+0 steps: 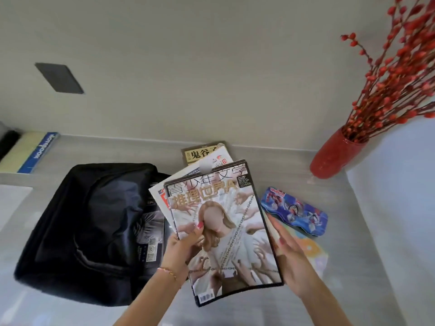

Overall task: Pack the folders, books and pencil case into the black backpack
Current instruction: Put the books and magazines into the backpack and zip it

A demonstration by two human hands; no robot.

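I hold a stack of magazines above the table. The top magazine (226, 229) has a black-edged cover with a figure and chains. A white magazine (162, 191) fans out beneath it. My left hand (182, 248) grips the stack's left edge, thumb on the cover. My right hand (286, 252) holds its right edge. The black backpack (94, 229) lies open to the left, with a dark folder (151, 231) inside. A yellow-brown book (200, 152) lies flat behind the stack. A blue pencil case (294, 211) rests to the right, on a colourful folder (313, 250).
A red vase (334, 156) with red berry branches stands at the back right against the wall. A blue-spined notebook (40, 151) lies on a shelf at the far left. A raised white surface (395, 208) borders the table on the right.
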